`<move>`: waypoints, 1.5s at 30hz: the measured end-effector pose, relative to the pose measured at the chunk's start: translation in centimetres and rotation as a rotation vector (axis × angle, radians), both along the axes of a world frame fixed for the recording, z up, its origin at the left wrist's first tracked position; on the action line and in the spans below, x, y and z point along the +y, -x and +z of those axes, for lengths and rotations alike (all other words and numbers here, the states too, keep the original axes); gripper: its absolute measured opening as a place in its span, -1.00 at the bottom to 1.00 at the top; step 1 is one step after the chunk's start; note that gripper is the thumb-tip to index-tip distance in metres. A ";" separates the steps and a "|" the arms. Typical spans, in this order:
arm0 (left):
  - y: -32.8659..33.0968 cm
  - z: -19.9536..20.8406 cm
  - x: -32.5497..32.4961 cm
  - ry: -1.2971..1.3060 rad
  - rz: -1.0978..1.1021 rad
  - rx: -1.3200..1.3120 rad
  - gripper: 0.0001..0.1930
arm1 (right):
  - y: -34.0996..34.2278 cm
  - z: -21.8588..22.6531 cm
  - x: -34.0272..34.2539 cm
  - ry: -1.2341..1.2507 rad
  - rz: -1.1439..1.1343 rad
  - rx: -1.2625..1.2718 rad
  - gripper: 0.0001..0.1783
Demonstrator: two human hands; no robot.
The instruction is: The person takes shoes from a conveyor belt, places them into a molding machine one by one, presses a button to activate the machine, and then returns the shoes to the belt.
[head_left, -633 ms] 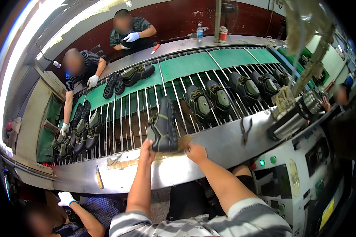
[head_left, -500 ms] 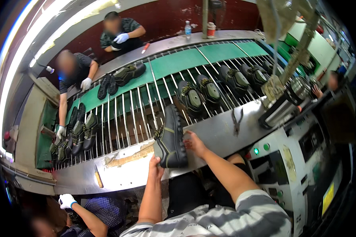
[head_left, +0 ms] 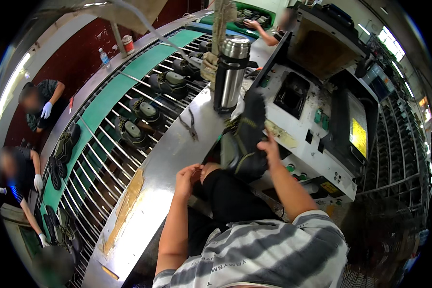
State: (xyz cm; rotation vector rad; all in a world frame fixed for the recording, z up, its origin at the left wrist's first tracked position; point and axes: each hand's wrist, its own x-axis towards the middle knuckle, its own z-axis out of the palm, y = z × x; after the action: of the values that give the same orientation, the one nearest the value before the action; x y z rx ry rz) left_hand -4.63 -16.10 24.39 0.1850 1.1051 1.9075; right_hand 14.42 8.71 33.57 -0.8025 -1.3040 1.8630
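Observation:
A dark grey and black work shoe (head_left: 247,141) with yellowish trim is in my right hand (head_left: 271,150). My fingers close on the sole side near its lower end. The shoe stands lengthwise in the air above my legs, its sole toward the right, and it is slightly blurred. My left hand (head_left: 188,178) is apart from the shoe, near my knee, with its fingers curled together; whether anything is in them is hidden. Pliers (head_left: 189,126) with dark handles lie on the metal ledge (head_left: 161,185) beyond my left hand.
A steel thermos (head_left: 233,77) stands on the ledge. Several shoes (head_left: 132,132) sit on the barred conveyor (head_left: 97,165) to the left. At right is a white machine (head_left: 300,132) with green buttons. A yellow-handled tool (head_left: 110,272) lies near left. Co-workers (head_left: 17,168) sit across the conveyor.
The view has turned right. The shoe has moved from over the ledge toward the machine. My left hand has let go of it; my right hand now grips it.

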 end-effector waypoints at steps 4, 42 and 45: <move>2.7 -7.0 -1.7 0.250 0.365 0.208 -0.79 | -3.6 6.3 12.0 -0.250 -0.248 -0.242 0.00; -4.3 -7.8 22.9 0.020 0.029 -0.011 -0.49 | -16.0 -7.7 -5.3 -0.900 0.107 -0.587 -0.95; -3.8 -4.5 17.4 0.056 -0.057 0.140 -0.75 | -15.5 -9.0 -6.3 -0.881 0.164 -0.579 -0.96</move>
State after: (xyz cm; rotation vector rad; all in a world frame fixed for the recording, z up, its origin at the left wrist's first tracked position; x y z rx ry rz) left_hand -0.84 1.27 19.88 0.3198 1.2315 1.8332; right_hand 29.91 2.44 24.54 -0.7582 -2.3534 0.9612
